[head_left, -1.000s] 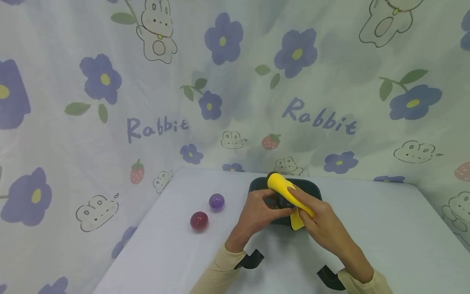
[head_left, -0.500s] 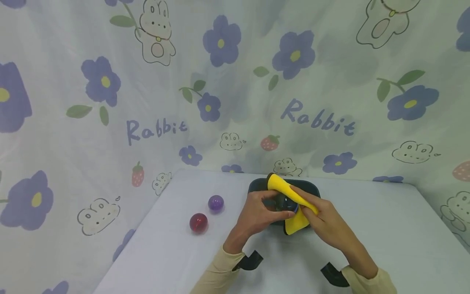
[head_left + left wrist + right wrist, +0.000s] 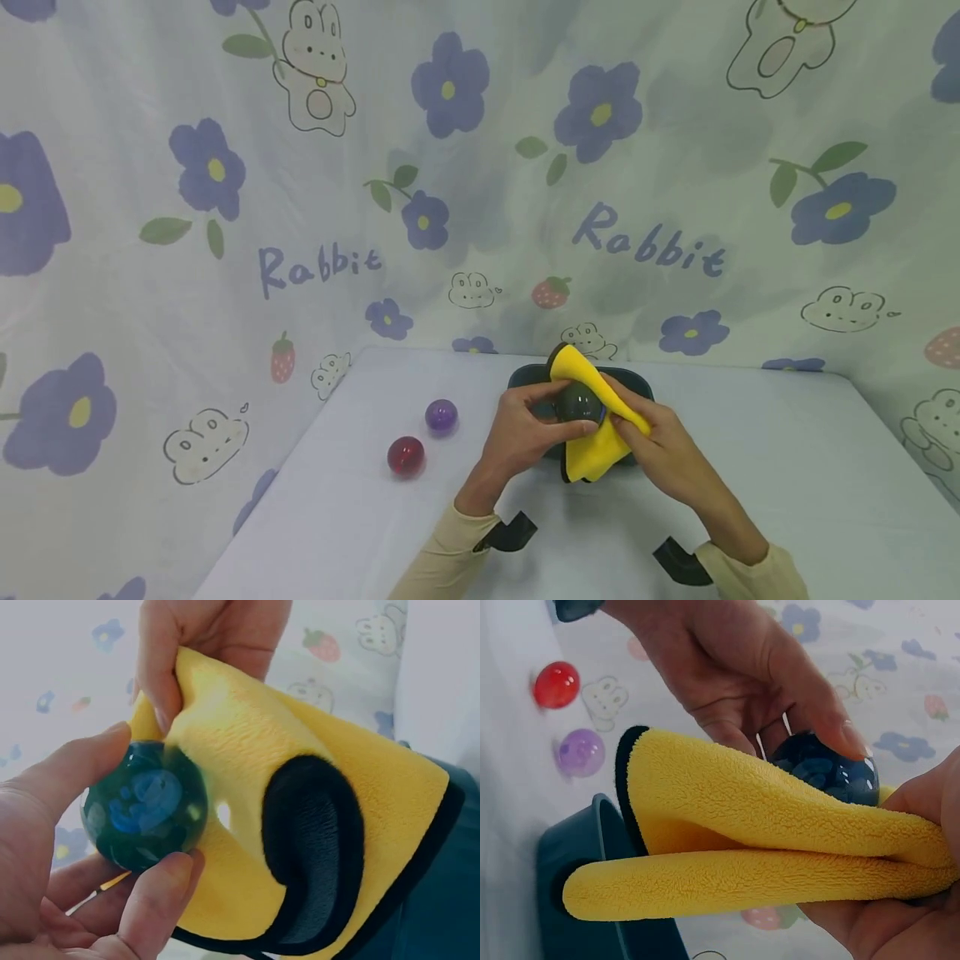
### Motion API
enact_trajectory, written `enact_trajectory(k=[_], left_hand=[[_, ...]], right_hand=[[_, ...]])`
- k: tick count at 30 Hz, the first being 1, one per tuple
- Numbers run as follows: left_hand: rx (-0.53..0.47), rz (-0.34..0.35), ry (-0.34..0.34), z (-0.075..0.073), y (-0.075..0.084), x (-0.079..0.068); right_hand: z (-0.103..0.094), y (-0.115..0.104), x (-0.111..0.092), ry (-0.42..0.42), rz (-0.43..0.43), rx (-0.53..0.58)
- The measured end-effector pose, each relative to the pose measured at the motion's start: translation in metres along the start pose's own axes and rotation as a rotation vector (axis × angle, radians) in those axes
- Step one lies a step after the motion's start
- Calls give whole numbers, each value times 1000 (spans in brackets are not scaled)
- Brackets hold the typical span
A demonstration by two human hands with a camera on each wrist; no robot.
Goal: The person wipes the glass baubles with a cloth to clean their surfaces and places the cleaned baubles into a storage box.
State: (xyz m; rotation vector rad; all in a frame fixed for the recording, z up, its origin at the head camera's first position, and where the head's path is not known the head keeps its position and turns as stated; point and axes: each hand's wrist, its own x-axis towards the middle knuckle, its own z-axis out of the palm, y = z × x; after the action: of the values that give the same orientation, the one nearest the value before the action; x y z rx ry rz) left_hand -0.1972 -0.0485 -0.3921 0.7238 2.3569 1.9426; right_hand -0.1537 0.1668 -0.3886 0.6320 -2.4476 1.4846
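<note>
My left hand (image 3: 521, 429) holds a dark green-blue glass ball (image 3: 576, 407) between thumb and fingers. In the left wrist view the ball (image 3: 144, 806) looks shiny, with blue patches on it. My right hand (image 3: 660, 442) grips a yellow plush cloth (image 3: 597, 454) with black edging. The cloth (image 3: 232, 742) lies against the ball's right side and hangs below it, its grey reverse showing at a fold. In the right wrist view the cloth (image 3: 727, 802) is folded double and covers part of the ball (image 3: 829, 769). Both hands are over a dark teal tub (image 3: 639, 385).
On the white table (image 3: 322, 517), left of the hands, a purple ball (image 3: 441, 417) and a red ball (image 3: 406, 457) lie close together. A printed curtain (image 3: 510, 200) with flowers and rabbits stands behind and beside the table.
The cloth has shifted round the ball, its lower end swinging left and spreading out. More of the ball shows now. The left hand keeps its hold almost in place.
</note>
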Motion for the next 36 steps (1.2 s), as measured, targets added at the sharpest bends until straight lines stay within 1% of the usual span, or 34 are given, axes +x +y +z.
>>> enact_trajectory(k=[3, 10, 16, 24, 29, 32, 36], left_hand=[[-1, 4, 23, 1, -1, 0], [-40, -9, 68, 4, -4, 0], [6, -1, 123, 6, -5, 0], [23, 0, 151, 9, -3, -1], [61, -10, 166, 7, -5, -1], [101, -18, 171, 6, -5, -1], [145, -22, 151, 4, -4, -1]], right_hand=[[1, -1, 0, 5, 12, -5], [2, -2, 0, 15, 42, -45], [5, -6, -2, 35, 67, -76], [6, -14, -5, 60, 75, -124], [8, -19, -7, 68, 74, -145], [11, -19, -7, 85, 23, -161], [15, -18, -8, 113, -64, -200]])
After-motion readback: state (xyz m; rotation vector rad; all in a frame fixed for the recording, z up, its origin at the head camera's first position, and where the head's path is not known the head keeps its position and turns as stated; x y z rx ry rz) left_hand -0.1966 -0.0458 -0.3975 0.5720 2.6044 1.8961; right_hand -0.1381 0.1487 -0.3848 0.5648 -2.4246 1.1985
